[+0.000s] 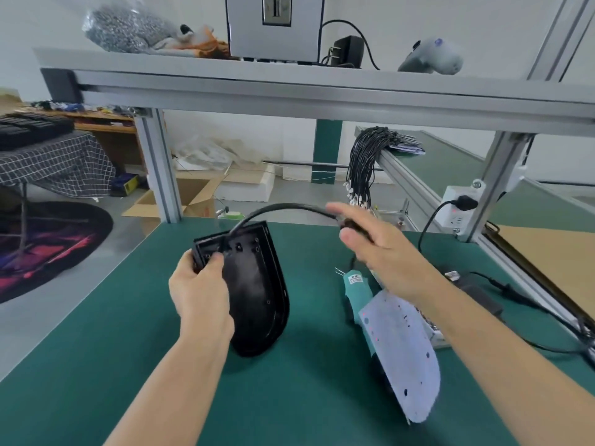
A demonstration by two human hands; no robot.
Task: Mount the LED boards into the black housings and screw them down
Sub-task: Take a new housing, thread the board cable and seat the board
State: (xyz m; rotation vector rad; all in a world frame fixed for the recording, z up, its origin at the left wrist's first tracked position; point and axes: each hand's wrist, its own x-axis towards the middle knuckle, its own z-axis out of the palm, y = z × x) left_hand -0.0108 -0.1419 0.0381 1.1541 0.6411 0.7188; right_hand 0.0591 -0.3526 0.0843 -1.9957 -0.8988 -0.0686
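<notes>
Housing: the black housing (254,294) stands tilted on its rounded end on the green bench mat (135,365), open side toward the camera, near the mat's middle.
Left hand: the left hand (199,291) grips the housing's upper left corner, fingers curled over the rim, thumb pressed inside the shell.
Cable: a black cable (283,209) comes out of the housing's top and arcs up and to the right of it.
Right hand: the right hand (383,252), right of the housing and above the mat, holds the cable's far end between thumb and fingers; the forefinger is stretched out, and the picture is blurred there, so how tight the grip is cannot be told.
LED board: the white LED board (402,352) leans tilted to the right of the housing, apart from it, below the right forearm.
Screwdriver: a teal electric screwdriver (355,297) lies between the housing and the board, its body partly behind the board.
Wire bundle: a bundle of black leads (363,165) hangs over a bench edge beyond and right of the housing.
Socket: a white wall socket (457,206) with a black plug sits far right of the housing on the frame post.
</notes>
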